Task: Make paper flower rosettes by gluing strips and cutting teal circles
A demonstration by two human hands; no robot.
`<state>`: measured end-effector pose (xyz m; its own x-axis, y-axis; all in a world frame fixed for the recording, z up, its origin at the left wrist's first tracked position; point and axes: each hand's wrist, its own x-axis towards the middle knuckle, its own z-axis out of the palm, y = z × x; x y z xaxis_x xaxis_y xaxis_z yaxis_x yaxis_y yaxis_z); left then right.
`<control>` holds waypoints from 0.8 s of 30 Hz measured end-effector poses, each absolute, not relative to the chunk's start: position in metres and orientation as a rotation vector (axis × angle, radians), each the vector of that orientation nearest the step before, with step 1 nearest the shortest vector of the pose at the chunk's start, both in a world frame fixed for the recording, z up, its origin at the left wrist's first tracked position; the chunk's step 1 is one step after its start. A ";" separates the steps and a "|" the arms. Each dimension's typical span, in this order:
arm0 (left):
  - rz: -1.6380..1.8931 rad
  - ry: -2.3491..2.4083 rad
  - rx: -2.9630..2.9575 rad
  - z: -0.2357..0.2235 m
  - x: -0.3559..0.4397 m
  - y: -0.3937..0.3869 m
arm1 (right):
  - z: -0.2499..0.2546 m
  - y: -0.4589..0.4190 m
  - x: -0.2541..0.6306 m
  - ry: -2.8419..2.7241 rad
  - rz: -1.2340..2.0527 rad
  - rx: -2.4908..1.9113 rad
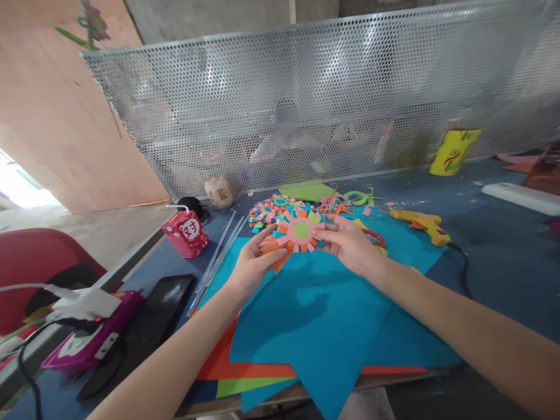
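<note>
Between my two hands is a layered paper flower with a round green centre and a fringe of pink, orange and blue strips. My left hand pinches its left edge with thumb and fingers. On the opposite edge, my right hand grips it too. The flower is held above large blue paper sheets. Just behind it lies a pile of similar fringed paper pieces. Partly covered by my right wrist is a red and yellow item, perhaps scissor handles.
A yellow glue gun with a black cord lies to the right. Clear glue sticks, a red drink carton, a black phone and a purple power strip are on the left. A perforated metal screen stands behind.
</note>
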<state>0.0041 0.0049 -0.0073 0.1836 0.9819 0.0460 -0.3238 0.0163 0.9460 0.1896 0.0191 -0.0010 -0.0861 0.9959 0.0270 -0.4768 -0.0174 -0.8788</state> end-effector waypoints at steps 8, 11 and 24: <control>1.277 0.947 1.127 -0.014 0.002 0.012 | -0.002 0.019 0.188 -0.917 1.430 -0.804; 1.286 0.992 1.187 -0.014 0.003 0.011 | -0.002 0.020 0.188 -0.918 1.409 -0.818; 1.465 0.713 0.996 0.011 -0.005 0.006 | -0.003 0.043 0.217 -1.074 1.084 -0.914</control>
<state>-0.0051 0.0057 0.0114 0.0300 0.9830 0.1812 -0.4643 -0.1468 0.8734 0.2166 0.0433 -0.0033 0.1118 0.9707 0.2129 -0.2223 0.2332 -0.9467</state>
